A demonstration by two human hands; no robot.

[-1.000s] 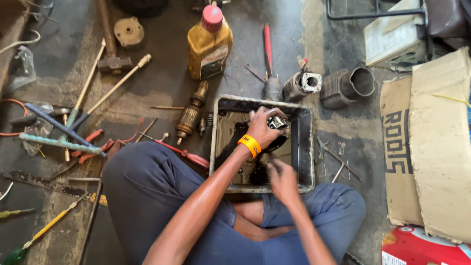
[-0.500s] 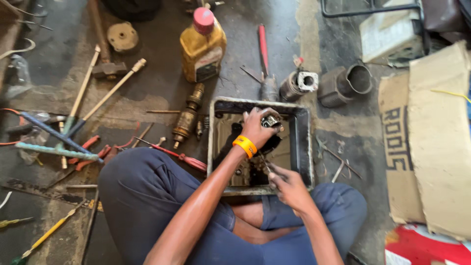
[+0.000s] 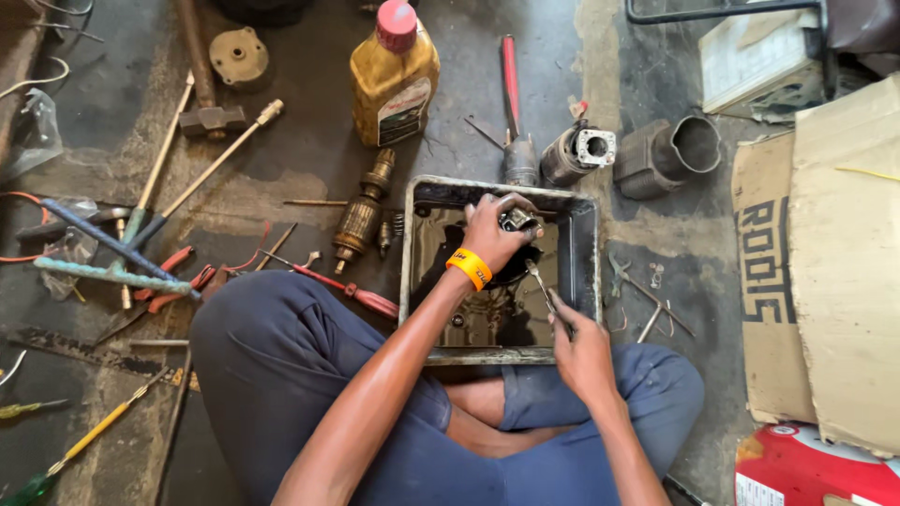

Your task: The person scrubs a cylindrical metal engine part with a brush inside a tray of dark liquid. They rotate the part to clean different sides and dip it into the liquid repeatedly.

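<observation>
I sit cross-legged on a dirty floor with a dark metal tray (image 3: 582, 248) of oily liquid in front of my knees. My left hand (image 3: 492, 234), with an orange band on its wrist, grips a small metal part (image 3: 517, 220) over the tray. My right hand (image 3: 581, 345) holds a thin metal tool (image 3: 541, 286) at the tray's near right corner; its tip points up toward the part, a little short of it.
A yellow oil bottle (image 3: 394, 80) with a red cap stands beyond the tray. A motor armature (image 3: 361, 211), a red-handled screwdriver (image 3: 337, 286), pliers (image 3: 164, 286), a hammer (image 3: 202, 84) and metal cylinders (image 3: 666, 155) lie around. Cardboard (image 3: 825, 272) is at the right.
My right hand has drawn back toward the tray's near right corner, the thin tool now angled up toward the part. My left hand stays over the tray holding the part.
</observation>
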